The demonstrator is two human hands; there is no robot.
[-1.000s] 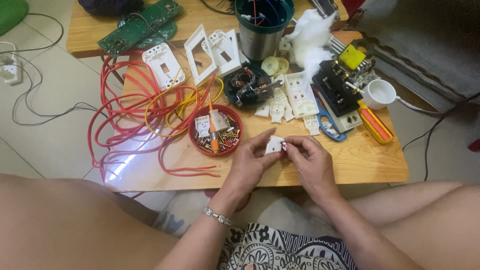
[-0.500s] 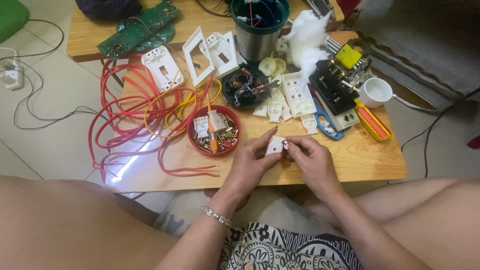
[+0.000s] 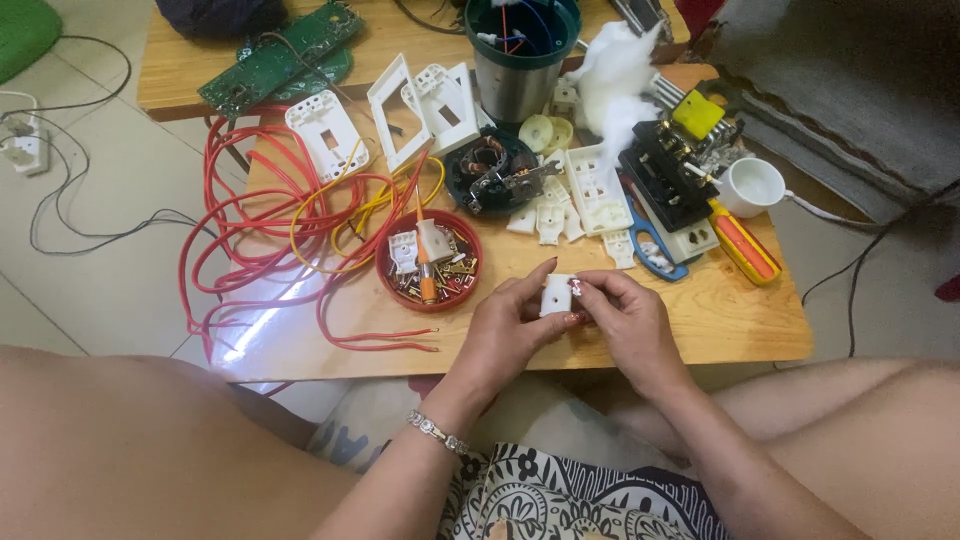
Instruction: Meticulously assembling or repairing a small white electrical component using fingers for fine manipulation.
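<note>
- The left hand [image 3: 510, 325] has its fingers curled and pinched closed on a small white plastic switch part [image 3: 555, 295], a blocky, smooth piece held above the near edge of the wooden table [image 3: 700, 320].
- The right hand [image 3: 625, 315] meets it from the other side, fingertips closed together against the part's right face, where a small metal bit shows; how firmly it grips cannot be told.
- A beaded bracelet [image 3: 436, 432] circles the left wrist.
- Just beyond the left hand sits a round red lid [image 3: 428, 262], shallow and glossy, filled with brass screws, small white pieces and an orange-handled screwdriver [image 3: 424, 262].
- Loops of red wire [image 3: 250, 240] and thinner yellow wire sprawl to the left.
- Further out lie flat white switch plates [image 3: 325, 135], a green circuit board [image 3: 275, 60], a metal cylinder [image 3: 520, 60] with wires inside, white fluff, and blue-handled scissors [image 3: 650, 245].
- A white cup [image 3: 752, 187] and a yellow-red striped tool [image 3: 745, 243] rest at the right.
</note>
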